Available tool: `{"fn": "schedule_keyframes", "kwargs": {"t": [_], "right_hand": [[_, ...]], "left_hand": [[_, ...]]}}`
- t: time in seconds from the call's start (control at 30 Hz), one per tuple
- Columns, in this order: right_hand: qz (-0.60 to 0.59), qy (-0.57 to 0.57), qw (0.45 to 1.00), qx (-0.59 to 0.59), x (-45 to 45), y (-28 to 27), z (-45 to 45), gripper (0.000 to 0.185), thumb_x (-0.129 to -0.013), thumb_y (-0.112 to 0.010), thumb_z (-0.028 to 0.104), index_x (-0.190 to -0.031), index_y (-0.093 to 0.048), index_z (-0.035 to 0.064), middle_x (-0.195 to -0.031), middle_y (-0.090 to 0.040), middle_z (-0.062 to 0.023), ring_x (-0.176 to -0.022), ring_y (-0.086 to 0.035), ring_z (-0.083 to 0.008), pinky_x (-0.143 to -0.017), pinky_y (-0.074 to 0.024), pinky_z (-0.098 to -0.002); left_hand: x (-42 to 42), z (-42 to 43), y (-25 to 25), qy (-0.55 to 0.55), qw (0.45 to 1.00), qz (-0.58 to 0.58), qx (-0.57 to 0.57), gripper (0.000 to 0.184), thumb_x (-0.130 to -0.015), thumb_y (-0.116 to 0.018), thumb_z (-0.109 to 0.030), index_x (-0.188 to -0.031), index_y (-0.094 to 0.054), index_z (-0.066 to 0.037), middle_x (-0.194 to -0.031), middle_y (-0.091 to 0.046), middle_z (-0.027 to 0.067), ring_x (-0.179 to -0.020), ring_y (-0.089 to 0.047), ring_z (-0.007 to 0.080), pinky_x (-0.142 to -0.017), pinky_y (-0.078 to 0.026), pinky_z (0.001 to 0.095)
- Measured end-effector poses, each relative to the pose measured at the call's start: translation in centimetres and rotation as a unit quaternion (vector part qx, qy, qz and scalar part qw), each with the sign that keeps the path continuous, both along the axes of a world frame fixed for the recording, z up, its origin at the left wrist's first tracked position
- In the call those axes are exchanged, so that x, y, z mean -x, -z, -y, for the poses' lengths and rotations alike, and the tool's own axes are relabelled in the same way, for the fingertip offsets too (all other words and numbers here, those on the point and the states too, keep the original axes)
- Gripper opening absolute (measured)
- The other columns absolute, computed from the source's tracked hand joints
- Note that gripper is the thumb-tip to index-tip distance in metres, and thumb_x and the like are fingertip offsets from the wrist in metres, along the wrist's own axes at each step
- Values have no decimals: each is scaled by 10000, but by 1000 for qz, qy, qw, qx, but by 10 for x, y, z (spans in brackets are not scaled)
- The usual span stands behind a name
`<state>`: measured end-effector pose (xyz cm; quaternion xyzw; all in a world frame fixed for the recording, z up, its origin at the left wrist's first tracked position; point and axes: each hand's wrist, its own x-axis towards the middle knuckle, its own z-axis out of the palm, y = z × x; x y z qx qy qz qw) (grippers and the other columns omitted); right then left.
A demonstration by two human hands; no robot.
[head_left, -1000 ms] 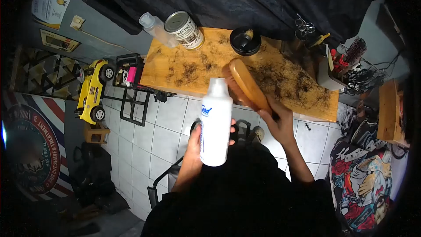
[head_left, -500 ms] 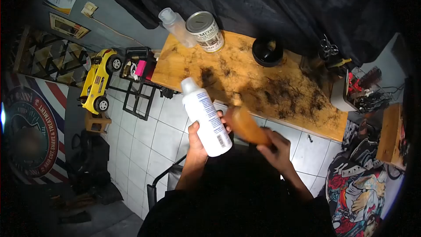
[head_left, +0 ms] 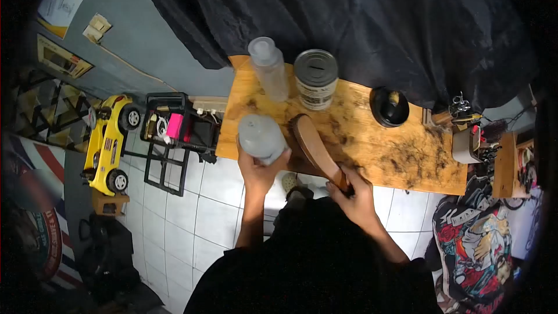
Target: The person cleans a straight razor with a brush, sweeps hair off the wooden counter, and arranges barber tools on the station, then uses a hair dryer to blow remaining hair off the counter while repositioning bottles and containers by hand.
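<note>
A person in dark clothing grips a white bottle (head_left: 263,139) in the left hand (head_left: 256,173) and a wooden brush (head_left: 315,148) in the right hand (head_left: 354,200) at a hair-strewn wooden table (head_left: 354,104). The left forearm reaches toward the far side, the hand wrapped around the bottle with the thumb along its near right side; the other fingers are largely hidden. The right arm angles in from the near right, fingers and thumb closed narrowly on the brush's near end, its far end slanting up and left over the table. Whether bottle or brush touches the wood cannot be told.

Beyond the white bottle, a clear bottle (head_left: 271,78) and a lidded can (head_left: 315,81) stand side by side, blocking the way toward the dark curtain (head_left: 349,17). A black bowl (head_left: 388,107) sits farther right, with dark hair clippings (head_left: 410,154) scattered on the near right of the tabletop. A container of tools (head_left: 465,146) is at the right end. To the left are a black rack (head_left: 165,166) and a yellow toy car (head_left: 109,142).
</note>
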<state>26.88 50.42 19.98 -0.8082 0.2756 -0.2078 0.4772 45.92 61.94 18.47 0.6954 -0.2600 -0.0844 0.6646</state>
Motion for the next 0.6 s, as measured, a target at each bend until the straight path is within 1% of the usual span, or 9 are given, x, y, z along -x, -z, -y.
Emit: {"fn": "schedule_keyframes", "kwargs": {"t": [0.03, 0.13, 0.2, 0.27, 0.33, 0.4, 0.47, 0.53, 0.6], "right_hand": [[6, 12, 1000, -7, -14, -1, -5, 446, -764, -738, 89, -1158, -570, -38, -960, -651, -205, -840, -654, -309, -751, -512, -338], [-4, 51, 999, -11, -50, -6, -20, 426, -770, -731, 104, -1145, -579, -29, -969, -651, -198, -849, -659, -298, -746, -517, -342], [64, 50, 997, 13, -69, 3, -31, 411, -775, -727, 113, -1130, -584, -35, -971, -652, -196, -853, -662, -284, -748, -520, -342], [50, 69, 996, 5, -83, -5, -43, 407, -772, -731, 107, -1121, -587, -45, -980, -651, -200, -869, -659, -285, -768, -517, -341], [50, 70, 996, 37, -93, -7, -51, 408, -769, -736, 100, -1117, -588, -54, -977, -648, -208, -889, -654, -289, -782, -510, -343], [48, 87, 994, 50, -100, -7, -55, 406, -768, -736, 93, -1117, -589, -55, -962, -645, -211, -886, -650, -298, -784, -505, -348], [36, 82, 994, 54, -105, -5, -57, 405, -771, -734, 96, -1119, -591, -54, -946, -643, -207, -864, -649, -295, -770, -506, -350], [35, 95, 994, 50, -112, -6, -61, 413, -778, -731, 100, -1134, -586, -52, -937, -641, -206, -850, -647, -298, -760, -507, -346], [50, 94, 993, 49, -115, -4, -63, 423, -784, -727, 106, -1153, -581, -43, -948, -639, -210, -851, -647, -301, -761, -507, -345]], "left_hand": [[-22, 0, 9, -12, 998, 56, -9, 683, -651, -777, 39, -1239, -431, 15, -1161, -527, 106, -1020, -565, 195, -887, -475, 336], [-67, 4, 4, 18, 997, 5, 81, 673, -663, -783, 30, -1234, -427, 17, -1168, -527, 114, -1045, -555, 201, -900, -470, 331], [-96, 8, 5, 22, 997, 28, 63, 674, -666, -803, 12, -1233, -437, 9, -1174, -529, 118, -1051, -554, 205, -911, -463, 333], [-114, 15, -1, -11, 997, 74, 14, 671, -657, -823, -7, -1221, -459, 0, -1166, -532, 107, -1048, -550, 193, -912, -458, 322], [-132, 21, 7, 37, 997, 47, 39, 678, -655, -833, -24, -1226, -467, -8, -1170, -525, 96, -1056, -539, 187, -892, -455, 305], [-140, 33, 8, 14, 995, 42, 92, 685, -661, -835, -43, -1234, -462, -1, -1184, -501, 88, -1059, -521, 189, -864, -449, 296], [-156, 40, 16, 28, 996, 52, 65, 688, -670, -839, -83, -1242, -465, 0, -1203, -473, 89, -1059, -510, 201, -869, -438, 309], [-167, 48, 22, -1, 984, 179, 24, 674, -672, -843, -118, -1228, -481, -2, -1186, -471, 88, -1041, -508, 201, -885, -421, 319], [-169, 55, 28, 23, 991, 116, 59, 668, -665, -850, -134, -1212, -490, 0, -1178, -472, 89, -1051, -501, 209, -907, -403, 326]]}}
